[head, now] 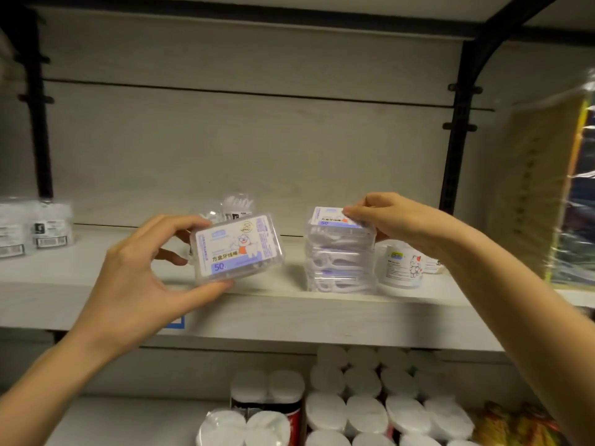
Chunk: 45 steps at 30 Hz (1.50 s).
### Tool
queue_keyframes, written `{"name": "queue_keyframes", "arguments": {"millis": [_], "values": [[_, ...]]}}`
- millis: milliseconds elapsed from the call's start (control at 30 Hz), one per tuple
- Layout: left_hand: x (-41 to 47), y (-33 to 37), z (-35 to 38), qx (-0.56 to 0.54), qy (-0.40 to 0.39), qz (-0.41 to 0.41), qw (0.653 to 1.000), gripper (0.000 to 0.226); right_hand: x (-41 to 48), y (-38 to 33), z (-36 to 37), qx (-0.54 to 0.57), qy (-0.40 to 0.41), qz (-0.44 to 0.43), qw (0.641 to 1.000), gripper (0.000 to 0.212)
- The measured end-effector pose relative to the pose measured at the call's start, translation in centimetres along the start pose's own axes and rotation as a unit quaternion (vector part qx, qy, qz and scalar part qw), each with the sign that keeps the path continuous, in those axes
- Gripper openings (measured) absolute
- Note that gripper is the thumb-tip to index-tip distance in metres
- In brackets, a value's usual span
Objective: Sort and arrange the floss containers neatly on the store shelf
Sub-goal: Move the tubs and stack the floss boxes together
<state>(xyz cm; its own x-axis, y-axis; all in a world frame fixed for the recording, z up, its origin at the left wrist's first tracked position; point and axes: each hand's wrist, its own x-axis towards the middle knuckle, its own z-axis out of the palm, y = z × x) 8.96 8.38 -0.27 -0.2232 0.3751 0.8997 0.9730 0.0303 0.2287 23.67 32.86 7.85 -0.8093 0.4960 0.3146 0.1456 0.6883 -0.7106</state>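
hands (141, 272) holding floss boxes (239, 249), shelf (64, 284)

1. The scene is viewed from one wide-angle camera worn on the head.
2. The lens is pointed forward and slightly down, squarely at the back panel (257, 149) of a shelf (289, 304).
3. The shelf is seen from near; the left hand (138, 278) and right hand (396, 220) are framed mid-picture.
4. A lower shelf (135, 420) is caught along the bottom edge.

The pale shelf (289, 304) carries a floss-box stack (339, 265) right of centre, a tub (401, 263) just right of it, and packs (35, 231) far left.
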Motion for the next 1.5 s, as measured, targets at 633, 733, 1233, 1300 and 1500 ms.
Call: {"name": "queue_keyframes", "arguments": {"millis": [633, 733, 1233, 1300, 1500], "values": [[-0.7, -1.5, -1.3, 0.013, 0.0, -0.013, 1.0, 0.063, 0.8, -1.7, 0.4, -0.403, -0.183, -0.093, 0.892, 0.105], [-0.6, -1.7, -1.3, 0.013, -0.006, -0.01, 1.0, 0.061, 1.3, -1.7, 0.6, -0.403, -0.184, -0.083, 0.893, 0.105], [1.4, -1.7, 0.5, 0.016, -0.075, -0.031, 0.997, 0.06, 7.4, -0.8, 2.9, -0.442, -0.148, -0.05, 0.883, 0.109], [1.7, -1.7, 0.9, 0.018, -0.098, -0.041, 0.994, 0.062, 5.8, -1.3, 2.4, -0.448, -0.077, -0.148, 0.878, 0.106], [3.2, -0.4, 3.0, -0.055, -0.162, -0.088, 0.981, 0.058, -2.8, -0.7, 1.9, -0.16, -0.049, -0.245, 0.955, 0.074]]}}
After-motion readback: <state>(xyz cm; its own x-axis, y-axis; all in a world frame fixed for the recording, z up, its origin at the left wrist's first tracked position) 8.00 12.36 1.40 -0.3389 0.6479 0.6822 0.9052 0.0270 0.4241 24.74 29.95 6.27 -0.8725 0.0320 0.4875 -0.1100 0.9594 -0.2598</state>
